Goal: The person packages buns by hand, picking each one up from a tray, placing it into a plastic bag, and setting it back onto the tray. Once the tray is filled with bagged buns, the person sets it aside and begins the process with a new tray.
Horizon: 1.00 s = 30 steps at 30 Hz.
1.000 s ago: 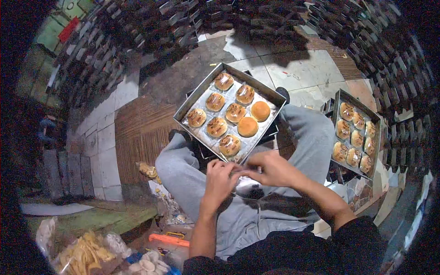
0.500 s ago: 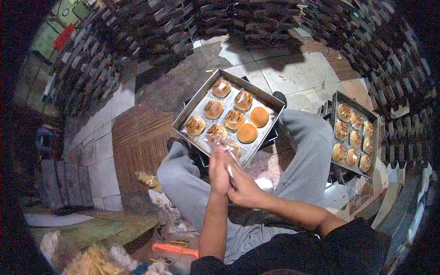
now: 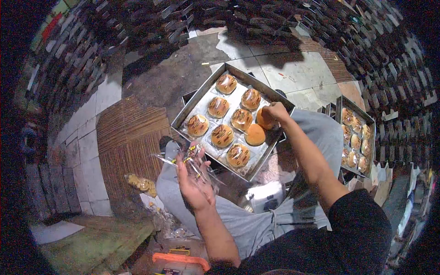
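Note:
A metal baking tray (image 3: 188, 109) between my knees holds several round browned buns, most in clear printed plastic, such as the wrapped bun (image 3: 222, 136). At the tray's right corner, my right hand (image 3: 277, 113) grips a bare bun (image 3: 264, 120), partly hidden by the fingers. Beside it lies another bare bun (image 3: 255, 134). Off the tray's near left side, my left hand (image 3: 196, 185) is raised with clear plastic bags (image 3: 198, 167) in its fingers; they bear yellow and dark print.
To the right stands a second tray (image 3: 339, 107) of wrapped buns. A white object (image 3: 265, 197) sits between my legs. At the lower left are an orange handle (image 3: 181, 259), a wooden bench (image 3: 101, 238) and a bag of yellowish pieces (image 3: 141, 184) on the floor.
My hands have parted from over the tray's near edge. The right has moved up and right onto a bare bun; the left has moved left and down with plastic bags in it.

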Tool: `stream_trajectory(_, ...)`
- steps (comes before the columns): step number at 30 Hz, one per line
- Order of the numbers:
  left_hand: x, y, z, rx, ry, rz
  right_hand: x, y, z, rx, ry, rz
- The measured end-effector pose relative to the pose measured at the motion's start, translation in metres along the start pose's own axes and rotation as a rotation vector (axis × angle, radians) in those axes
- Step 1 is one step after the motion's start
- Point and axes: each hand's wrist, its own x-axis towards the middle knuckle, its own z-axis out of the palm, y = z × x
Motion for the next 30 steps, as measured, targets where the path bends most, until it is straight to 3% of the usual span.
stream_trajectory(2,-0.001,-0.005,-0.004,0.004,-0.046,0.020,-0.025,0.002,0.015,0.193,0.171,-0.035)
stream_trajectory(4,-0.005,-0.007,0.001,0.010,-0.051,0.012,-0.028,0.038,0.054,0.607,0.411,0.059)
stream_trajectory(5,-0.005,-0.009,0.003,-0.008,-0.040,-0.010,-0.067,0.010,0.042,0.696,0.557,0.165)
stream_trajectory(8,-0.005,-0.025,-0.005,-0.007,-0.062,-0.002,-0.109,0.004,0.031,1.459,0.868,0.216)
stream_trajectory(10,-0.010,-0.031,-0.004,-0.029,0.027,-0.074,-0.126,0.016,0.001,1.540,0.874,0.273)
stream_trajectory(11,-0.012,-0.033,-0.007,-0.010,0.012,-0.065,-0.123,0.038,-0.012,1.757,0.571,0.208)
stream_trajectory(12,-0.012,-0.039,-0.009,-0.012,0.022,-0.049,-0.135,0.036,-0.025,1.759,0.549,0.205)
stream_trajectory(13,-0.011,-0.043,-0.011,-0.041,0.028,-0.064,-0.161,0.026,-0.046,1.795,0.145,0.092)
stream_trajectory(14,-0.010,-0.042,-0.011,-0.070,0.040,-0.074,-0.187,0.012,-0.064,1.787,-0.269,-0.020)
stream_trajectory(17,-0.017,-0.038,0.004,-0.173,0.060,-0.121,-0.265,-0.041,-0.078,1.693,-0.637,-0.028)
stream_trajectory(18,-0.016,-0.039,0.003,-0.196,0.002,-0.121,-0.267,-0.041,-0.066,1.613,-0.864,-0.091)
stream_trajectory(20,-0.015,-0.037,0.002,-0.217,-0.013,-0.104,-0.286,-0.079,-0.071,1.319,-1.061,-0.257)
stream_trajectory(22,-0.022,-0.027,0.007,-0.222,0.007,-0.092,-0.303,-0.109,-0.054,0.769,-0.705,-0.559)
stream_trajectory(23,-0.026,-0.021,0.011,-0.262,0.024,-0.110,-0.314,-0.121,-0.043,0.558,-0.378,-0.825)
stream_trajectory(24,-0.028,-0.018,0.012,-0.300,0.032,-0.130,-0.326,-0.125,-0.039,0.419,-0.189,-1.058)
stream_trajectory(25,-0.024,-0.019,0.009,-0.302,0.024,-0.140,-0.326,-0.120,-0.027,0.303,-0.148,-1.210)
stream_trajectory(26,-0.020,-0.018,-0.008,-0.263,-0.217,-0.152,-0.324,-0.114,-0.016,0.176,-0.100,-1.361)
stream_trajectory(28,-0.024,-0.034,-0.002,-0.417,-0.211,-0.152,-0.326,-0.119,-0.010,0.105,-0.156,-1.316)
stream_trajectory(29,-0.032,-0.046,0.010,0.002,-0.029,0.103,-0.324,-0.128,-0.007,0.147,-0.115,-1.221)
stream_trajectory(30,-0.042,-0.052,0.030,-0.097,-0.025,0.076,-0.320,-0.139,-0.005,0.184,-0.072,-1.130)
